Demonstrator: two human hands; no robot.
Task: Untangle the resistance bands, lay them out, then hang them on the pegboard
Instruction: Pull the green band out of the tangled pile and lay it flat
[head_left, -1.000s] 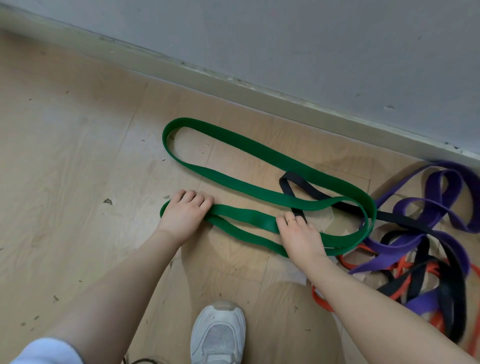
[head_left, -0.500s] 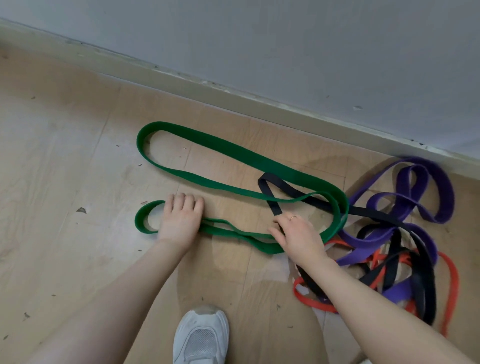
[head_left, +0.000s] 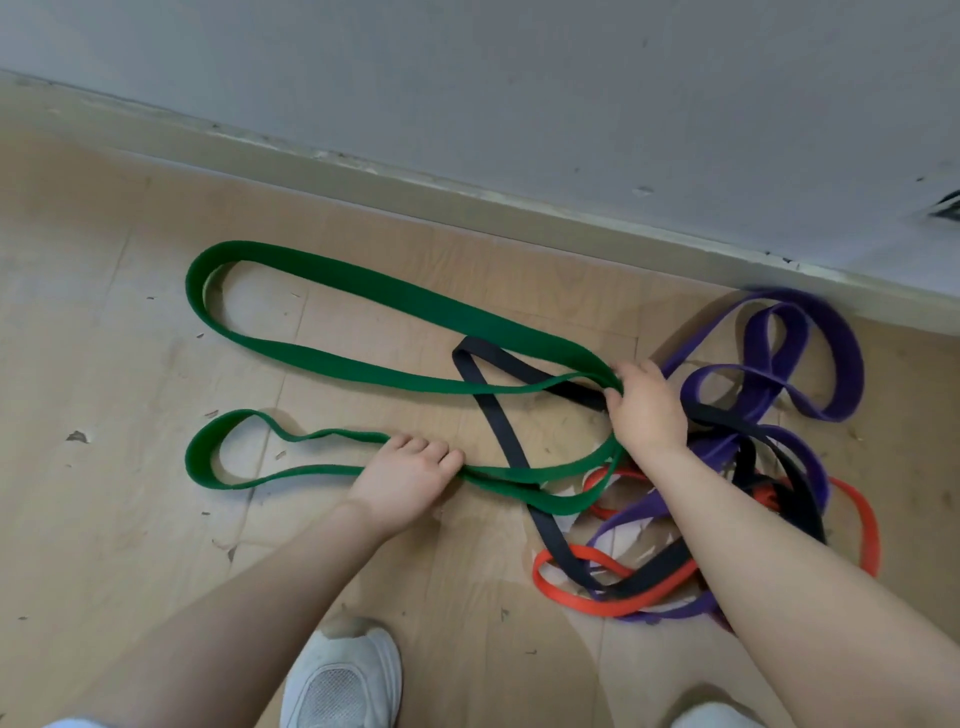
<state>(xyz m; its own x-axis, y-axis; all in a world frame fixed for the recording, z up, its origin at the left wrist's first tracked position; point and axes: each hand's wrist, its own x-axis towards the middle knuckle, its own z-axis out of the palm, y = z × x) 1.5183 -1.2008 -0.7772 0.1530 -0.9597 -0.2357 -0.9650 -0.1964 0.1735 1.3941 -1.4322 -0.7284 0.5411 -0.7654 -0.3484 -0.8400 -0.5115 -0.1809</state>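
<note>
My right hand (head_left: 647, 410) pinches the far bend of the wide green rubber resistance band (head_left: 363, 291) where its two runs meet, right at the edge of the tangle, while my left hand (head_left: 402, 475) lies knuckles-up on the near run of the same band, fingers curled down on it — pinning it to the pale wooden floor (head_left: 104, 338), though I can't quite tell whether the thumb is hooked underneath.

To do this step well, I'd keep the left hand as the anchor and draw the pinched bend up and away from the heap, so that the narrow black flat band (head_left: 501, 415) that crosses under the green one slides free rather than being dragged along. The green band has a twist in its near run, so I'd roll it flat as I lay it down, long loop parallel to the grey wall (head_left: 571, 78). Pulling hard is the risk — rubber grips rubber, and a tug could tighten the knot of the others.

Counting: one green band, mostly laid out on the floor to the left; one black band, half in the heap; one purple band (head_left: 841, 364) looped near the skirting; one orange-red band (head_left: 576, 597) at the bottom of the heap — four colours, perhaps more than one band in purple. Two white shoes show at the bottom edge, the left shoe (head_left: 343, 675) plainest. No pegboard is in view.
</note>
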